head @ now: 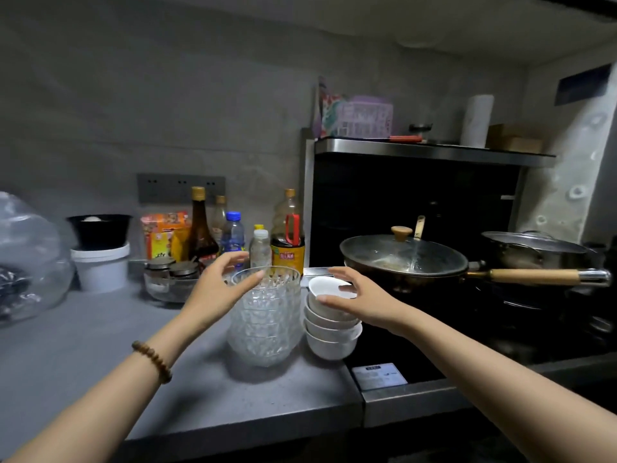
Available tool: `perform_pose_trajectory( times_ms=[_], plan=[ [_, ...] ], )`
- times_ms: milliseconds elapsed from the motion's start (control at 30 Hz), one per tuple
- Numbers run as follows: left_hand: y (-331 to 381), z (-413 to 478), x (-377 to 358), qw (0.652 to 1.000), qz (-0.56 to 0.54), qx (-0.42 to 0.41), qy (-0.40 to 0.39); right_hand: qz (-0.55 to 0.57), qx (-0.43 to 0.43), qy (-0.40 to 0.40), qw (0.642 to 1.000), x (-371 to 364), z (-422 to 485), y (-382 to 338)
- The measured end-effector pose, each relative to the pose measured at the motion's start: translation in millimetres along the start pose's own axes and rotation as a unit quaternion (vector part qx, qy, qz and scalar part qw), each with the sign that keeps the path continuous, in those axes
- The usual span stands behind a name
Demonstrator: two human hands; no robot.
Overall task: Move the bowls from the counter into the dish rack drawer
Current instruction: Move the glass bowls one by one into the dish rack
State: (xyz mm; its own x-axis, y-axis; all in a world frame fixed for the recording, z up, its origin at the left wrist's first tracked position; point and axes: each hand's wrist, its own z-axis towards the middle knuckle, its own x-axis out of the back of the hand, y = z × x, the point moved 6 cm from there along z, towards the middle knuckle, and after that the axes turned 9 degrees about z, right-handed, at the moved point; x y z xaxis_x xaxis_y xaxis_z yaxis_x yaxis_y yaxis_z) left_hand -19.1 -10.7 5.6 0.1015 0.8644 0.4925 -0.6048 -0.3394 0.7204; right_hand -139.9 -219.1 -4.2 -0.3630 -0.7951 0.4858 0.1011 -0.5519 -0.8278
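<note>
Left hand (pixel 213 292): hovering over the near-left rim of the stack of clear cut-glass bowls (pixel 263 322). Fingers (pixel 233 259) spread wide, thumb apart, holding nothing. Contact with the glass: cannot tell. Brown beaded bracelet (pixel 152 360) on that wrist.

Right hand (pixel 360 295): at the top of the stack of small white ceramic bowls (pixel 330 332). Fingers (pixel 337 272) spread and lightly curved. The tilted top white bowl (pixel 329 285) sits between thumb and index finger, thumb at its near rim. Gripped or only bracketed: cannot tell.

Both stacks stand on the grey table (pixel 83 355), just beside each other, glass on the left, white on the right at the table's right edge next to the black stove. The dish rack drawer is out of view.

Around them: dark wok with a glass lid and wooden handle (pixel 400 259) on the stove to the right. A steel pot with lid (pixel 531 245) stands further right. Row of sauce and oil bottles (pixel 287 235) behind the bowls against the wall. White plastic bucket (pixel 100 265) at back left with a black bowl on top. Clear plastic bag (pixel 30 255) at far left.
</note>
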Motion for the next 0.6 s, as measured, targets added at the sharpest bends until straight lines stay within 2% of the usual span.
perform_pose_trajectory(
  times_ms=[200, 433, 600],
  plan=[
    [-42.0, -3.2, -12.9, 0.993, 0.032, 0.08, -0.078, -0.046, 0.012, -0.023, 0.999, -21.2, 41.1, -6.8],
    [-41.0, 4.3, -25.3, 0.992, 0.001, 0.085, -0.089, -0.042, 0.004, -0.086, 0.995, -37.4, 57.7, -10.2],
    [-37.0, 3.8, -28.9, 0.991, -0.023, 0.079, -0.11, -0.08, 0.016, -0.084, 0.993, -47.3, 61.9, -5.4]
  ],
)
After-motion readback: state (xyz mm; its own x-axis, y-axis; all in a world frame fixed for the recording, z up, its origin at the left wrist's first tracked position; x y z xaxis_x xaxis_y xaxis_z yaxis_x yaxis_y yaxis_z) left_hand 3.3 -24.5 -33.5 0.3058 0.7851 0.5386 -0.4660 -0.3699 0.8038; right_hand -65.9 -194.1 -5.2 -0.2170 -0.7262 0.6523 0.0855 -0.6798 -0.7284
